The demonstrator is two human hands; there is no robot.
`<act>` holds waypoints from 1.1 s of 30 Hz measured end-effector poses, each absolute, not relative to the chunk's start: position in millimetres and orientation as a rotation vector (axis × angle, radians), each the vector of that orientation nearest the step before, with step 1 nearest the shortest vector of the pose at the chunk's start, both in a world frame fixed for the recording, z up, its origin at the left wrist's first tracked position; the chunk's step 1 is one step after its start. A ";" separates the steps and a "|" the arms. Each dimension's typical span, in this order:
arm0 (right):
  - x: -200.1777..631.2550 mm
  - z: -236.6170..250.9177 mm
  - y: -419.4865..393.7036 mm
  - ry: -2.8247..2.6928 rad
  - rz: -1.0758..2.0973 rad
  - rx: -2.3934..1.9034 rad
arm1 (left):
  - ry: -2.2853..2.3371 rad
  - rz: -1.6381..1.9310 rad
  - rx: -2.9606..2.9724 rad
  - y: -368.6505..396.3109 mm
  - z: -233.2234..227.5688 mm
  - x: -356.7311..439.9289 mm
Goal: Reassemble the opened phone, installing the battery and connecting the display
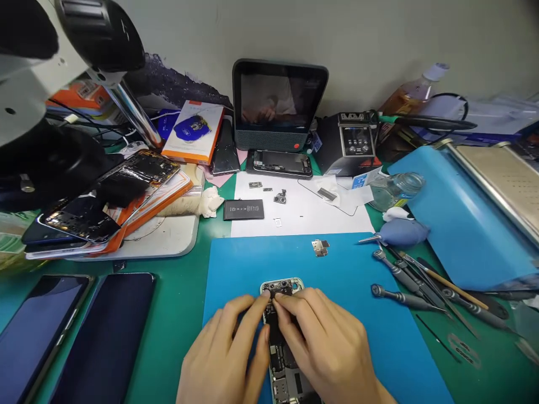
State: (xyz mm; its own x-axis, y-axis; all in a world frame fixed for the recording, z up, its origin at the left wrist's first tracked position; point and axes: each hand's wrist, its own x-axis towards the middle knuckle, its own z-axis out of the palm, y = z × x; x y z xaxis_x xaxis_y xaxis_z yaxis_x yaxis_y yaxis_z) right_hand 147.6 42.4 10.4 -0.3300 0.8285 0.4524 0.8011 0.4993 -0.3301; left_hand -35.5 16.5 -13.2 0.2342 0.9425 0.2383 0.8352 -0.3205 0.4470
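Both hands met over the opened phone (283,336). The left hand (223,359) curled in from the left, its fingertips pinched against the upper part of the phone's insides; the right hand (326,342) came from the right, thumb and forefinger closed on the same spot just below the camera end. Whether a small part sat between the fingertips could not be told, since the fingers hid it.

Judged from this, the step in hand was work on a small piece near the top of the board, seating or lifting it. The next move would call for a fine, steady pinch and little force, with the frame kept flat.

The phone lay on the blue mat (357,292), near its front edge, its long axis running away from the person, camera end pointing toward the far wall.

A small metal bracket (320,247) lay further up the mat, well apart. To the right lay 3 or more screwdrivers (400,297). Beyond the mat, a battery (243,209) rested on white paper (311,216).
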 end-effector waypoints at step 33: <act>154.0 8.1 43.2 -2.217 0.029 -1.337 | 1.685 0.597 2.335 18.1 -5.1 -32.2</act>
